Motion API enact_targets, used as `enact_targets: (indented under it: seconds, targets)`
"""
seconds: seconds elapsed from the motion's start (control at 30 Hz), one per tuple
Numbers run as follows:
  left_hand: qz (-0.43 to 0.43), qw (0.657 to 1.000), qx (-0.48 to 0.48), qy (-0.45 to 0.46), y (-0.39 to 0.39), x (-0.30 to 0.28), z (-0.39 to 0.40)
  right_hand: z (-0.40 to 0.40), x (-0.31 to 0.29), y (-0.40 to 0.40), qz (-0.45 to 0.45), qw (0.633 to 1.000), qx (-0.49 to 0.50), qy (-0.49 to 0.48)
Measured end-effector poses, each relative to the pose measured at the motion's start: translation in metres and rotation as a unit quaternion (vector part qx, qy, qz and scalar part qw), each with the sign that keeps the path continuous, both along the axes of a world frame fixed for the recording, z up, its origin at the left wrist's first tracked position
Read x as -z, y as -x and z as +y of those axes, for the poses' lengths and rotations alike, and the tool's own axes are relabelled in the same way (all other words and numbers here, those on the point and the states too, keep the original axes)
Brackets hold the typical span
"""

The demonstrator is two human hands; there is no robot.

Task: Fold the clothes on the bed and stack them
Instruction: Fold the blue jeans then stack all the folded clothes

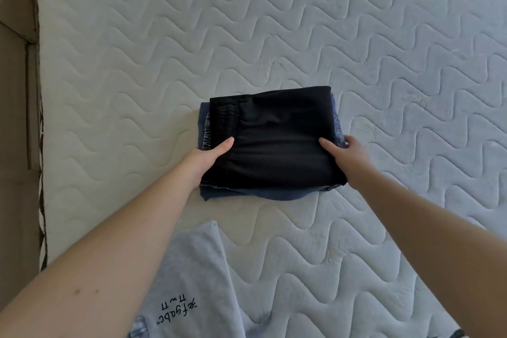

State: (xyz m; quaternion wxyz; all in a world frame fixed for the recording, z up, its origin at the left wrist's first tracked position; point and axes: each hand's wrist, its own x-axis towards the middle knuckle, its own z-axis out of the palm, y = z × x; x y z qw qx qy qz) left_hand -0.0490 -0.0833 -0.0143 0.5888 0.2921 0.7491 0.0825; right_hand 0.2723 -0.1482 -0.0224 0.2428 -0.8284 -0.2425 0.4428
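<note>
Quilted bed point(301, 22) carries stack: folded black garment point(274, 140) on folded jeans point(247, 195). Left hand point(208, 156), right hand point(345, 156) pinch black garment sides, thumbs on top, likely to square it. Grey garment point(197, 269) near, unfolded.

Black garment point(274, 143), blue jeans point(247, 195), wavy-quilted white mattress point(329, 22)
</note>
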Motion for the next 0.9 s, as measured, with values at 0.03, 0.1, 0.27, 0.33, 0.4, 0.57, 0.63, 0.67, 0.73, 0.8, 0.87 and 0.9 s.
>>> enact_targets:
  seconds: [0.03,0.1,0.27,0.33,0.4,0.57,0.63,0.67,0.73,0.8,0.87,0.9]
  targets:
    - [-0.011,1.000,0.009,0.007,0.001,0.000,0.002,0.002,0.001,-0.001,0.009,1.000,-0.010,0.001]
    - [-0.049,0.998,0.032,0.029,0.003,0.002,0.006,0.005,0.002,-0.005,0.043,0.999,-0.025,0.000]
    - [-0.137,0.987,0.051,0.074,0.006,-0.003,0.007,0.006,-0.004,-0.015,0.113,0.991,-0.046,-0.048]
    - [-0.160,0.986,0.042,0.037,0.003,-0.008,0.003,0.005,-0.011,-0.014,0.093,0.991,-0.045,-0.087]
    - [-0.189,0.982,0.021,-0.014,0.001,-0.014,-0.005,0.004,-0.021,-0.010,0.060,0.990,-0.053,-0.120]
    - [-0.162,0.978,0.003,-0.127,0.013,-0.054,-0.026,-0.010,-0.057,-0.001,0.040,0.980,-0.071,-0.180]
    - [-0.166,0.975,0.001,-0.146,0.028,-0.073,-0.041,-0.020,-0.074,0.010,0.048,0.976,-0.083,-0.197]
    - [-0.166,0.974,-0.001,-0.156,0.037,-0.083,-0.052,-0.026,-0.083,0.018,0.056,0.973,-0.086,-0.206]
    - [-0.161,0.972,-0.008,-0.173,0.058,-0.100,-0.080,-0.043,-0.099,0.039,0.083,0.966,-0.094,-0.225]
    - [-0.146,0.974,-0.030,-0.173,0.082,-0.115,-0.114,-0.066,-0.110,0.064,0.108,0.960,-0.110,-0.232]
    - [-0.132,0.975,-0.060,-0.166,0.106,-0.126,-0.151,-0.090,-0.119,0.089,0.123,0.958,-0.130,-0.226]
    - [-0.128,0.975,-0.077,-0.163,0.117,-0.131,-0.171,-0.101,-0.123,0.100,0.129,0.957,-0.140,-0.219]
